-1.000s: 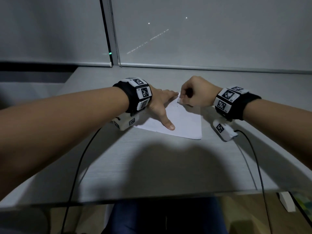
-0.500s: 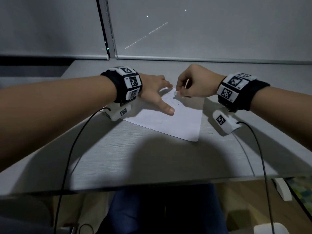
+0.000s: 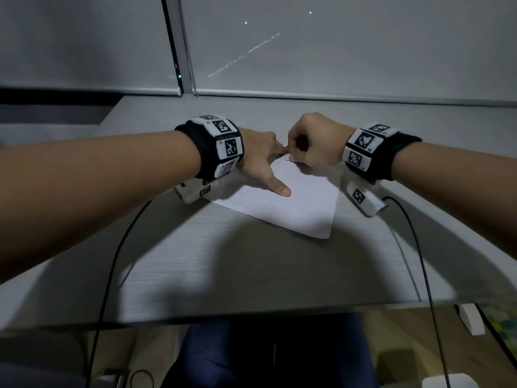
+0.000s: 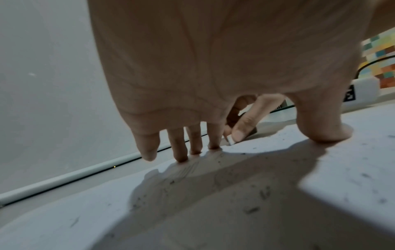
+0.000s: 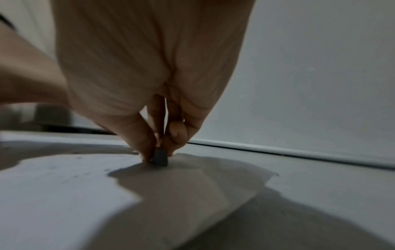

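Observation:
A white sheet of paper (image 3: 302,203) lies on the grey desk (image 3: 251,270), with faint pencil marks and dark crumbs on it (image 4: 278,194). My left hand (image 3: 260,161) lies spread on the sheet, fingertips (image 4: 181,157) and thumb pressing it flat. My right hand (image 3: 313,141) pinches a small eraser (image 5: 159,158) between thumb and fingers and holds its end against the paper's far corner. In the left wrist view the eraser (image 4: 230,140) shows as a small white block just beyond my left fingers.
Closed roller blinds (image 3: 335,51) run along the far edge of the desk. Black cables (image 3: 112,264) trail from both wrist cameras over the desk's near edge. A white object (image 3: 472,317) lies on the floor at the right.
The head view has shifted a little. My right hand with the eraser has moved slightly on the paper's far corner. My left hand still presses the sheet.

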Available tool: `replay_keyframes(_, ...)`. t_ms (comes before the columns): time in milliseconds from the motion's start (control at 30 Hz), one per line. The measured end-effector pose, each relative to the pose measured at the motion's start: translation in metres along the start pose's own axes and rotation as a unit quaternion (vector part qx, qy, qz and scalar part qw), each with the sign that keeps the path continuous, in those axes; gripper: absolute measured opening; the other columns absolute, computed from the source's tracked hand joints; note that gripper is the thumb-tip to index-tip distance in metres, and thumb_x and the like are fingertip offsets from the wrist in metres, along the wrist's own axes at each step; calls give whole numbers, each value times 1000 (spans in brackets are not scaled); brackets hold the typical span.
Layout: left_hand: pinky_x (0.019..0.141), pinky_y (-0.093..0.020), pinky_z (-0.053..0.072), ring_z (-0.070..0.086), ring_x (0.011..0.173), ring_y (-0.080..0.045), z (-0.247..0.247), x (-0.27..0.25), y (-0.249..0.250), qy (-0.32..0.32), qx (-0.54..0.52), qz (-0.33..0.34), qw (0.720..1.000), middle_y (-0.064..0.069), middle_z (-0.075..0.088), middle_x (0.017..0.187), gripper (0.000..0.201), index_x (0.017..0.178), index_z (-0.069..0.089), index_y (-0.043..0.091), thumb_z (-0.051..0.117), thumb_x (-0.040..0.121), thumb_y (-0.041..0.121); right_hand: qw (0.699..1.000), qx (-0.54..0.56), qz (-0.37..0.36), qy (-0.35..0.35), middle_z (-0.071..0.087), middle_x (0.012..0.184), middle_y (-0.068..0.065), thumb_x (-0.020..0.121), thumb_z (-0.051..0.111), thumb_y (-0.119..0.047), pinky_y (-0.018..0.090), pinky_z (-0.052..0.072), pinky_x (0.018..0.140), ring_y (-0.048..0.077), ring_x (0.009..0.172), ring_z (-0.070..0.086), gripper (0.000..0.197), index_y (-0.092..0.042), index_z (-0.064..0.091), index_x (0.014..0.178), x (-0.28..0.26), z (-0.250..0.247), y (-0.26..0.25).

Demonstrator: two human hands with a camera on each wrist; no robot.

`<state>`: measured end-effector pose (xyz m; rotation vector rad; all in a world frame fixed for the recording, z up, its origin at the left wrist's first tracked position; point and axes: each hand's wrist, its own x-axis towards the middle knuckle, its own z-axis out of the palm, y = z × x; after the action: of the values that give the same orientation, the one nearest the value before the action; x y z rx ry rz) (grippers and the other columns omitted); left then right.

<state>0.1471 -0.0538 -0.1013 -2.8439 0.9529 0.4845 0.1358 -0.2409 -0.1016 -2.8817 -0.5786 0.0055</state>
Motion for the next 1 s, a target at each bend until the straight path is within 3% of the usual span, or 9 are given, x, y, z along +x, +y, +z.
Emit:
replay_keyframes(100, 115, -46, 44, 50, 141, -30, 1, 0, -1, 0, -15, 0, 1000, -2, 45, 151, 112, 165, 38, 33, 67, 75, 91, 1000, -7, -14, -14, 72, 68, -3, 88, 74, -20, 37, 61, 70, 20, 68, 69, 11, -16, 72, 78, -6, 3, -9)
replay_keyframes(200, 109, -40, 44, 52, 139, -27, 2, -1, -1, 4, -24, 11, 1000, 3, 47, 147, 107, 153, 53, 31, 68, 68, 95, 997, 5, -55, -57, 70, 64, -7, 89, 76, -21, 28, 54, 63, 11, 61, 65, 15, -19, 70, 75, -16, 3, -19)
replay_keyframes(267, 110, -40, 42, 50, 141, -27, 2, -1, 0, 0, -22, 8, 1000, 3, 44, 150, 107, 157, 50, 32, 68, 71, 93, 997, 9, -52, -60, 71, 63, -8, 88, 77, -20, 23, 52, 62, 4, 57, 64, 11, -17, 74, 78, -13, 0, -17)
replay_keyframes(333, 116, -45, 42, 48, 144, -29, 1, 0, 0, -2, -5, -1, 1000, 2, 42, 154, 110, 165, 38, 31, 67, 76, 91, 999, -1, -27, -36, 72, 64, -8, 87, 76, -18, 26, 54, 64, 1, 58, 65, 9, -17, 76, 79, -4, -3, -11)
replay_keyframes(467, 115, -57, 44, 49, 143, -29, 1, 0, -2, -16, 5, -13, 1000, 7, 42, 151, 122, 166, 26, 39, 67, 67, 97, 1000, -14, 2, -1, 72, 68, -2, 87, 74, -20, 41, 63, 72, 19, 66, 68, 10, -17, 74, 77, 2, -1, -6)
replay_keyframes(567, 114, -58, 44, 50, 140, -31, 2, 2, -2, -28, 8, -11, 1000, 8, 43, 143, 120, 163, 21, 48, 64, 64, 100, 999, 0, -30, -18, 71, 68, -5, 88, 77, -21, 33, 59, 70, 14, 65, 67, 9, -16, 74, 81, -11, 1, -12)
replay_keyframes(700, 117, -61, 39, 43, 148, -32, -2, 4, -1, -49, 12, -16, 999, 5, 35, 154, 112, 161, 23, 57, 64, 66, 100, 996, 36, -49, -58, 73, 61, -9, 90, 80, -22, 18, 53, 62, 5, 57, 67, 9, -15, 78, 84, -23, -2, -11)
replay_keyframes(867, 114, -62, 43, 46, 146, -33, -5, 4, 1, -64, 12, -24, 998, 4, 36, 153, 120, 164, 22, 55, 64, 62, 100, 1000, 5, -12, -2, 74, 70, -3, 87, 81, -22, 36, 61, 71, 12, 66, 68, 8, -17, 78, 81, -7, -2, 2)
replay_keyframes(1000, 115, -59, 42, 47, 143, -32, -4, 4, 2, -55, 6, -24, 998, 5, 39, 146, 125, 161, 22, 60, 62, 51, 103, 999, 12, -29, -20, 72, 68, -7, 88, 80, -21, 27, 56, 67, 4, 61, 64, 7, -15, 78, 84, -20, 0, -4)
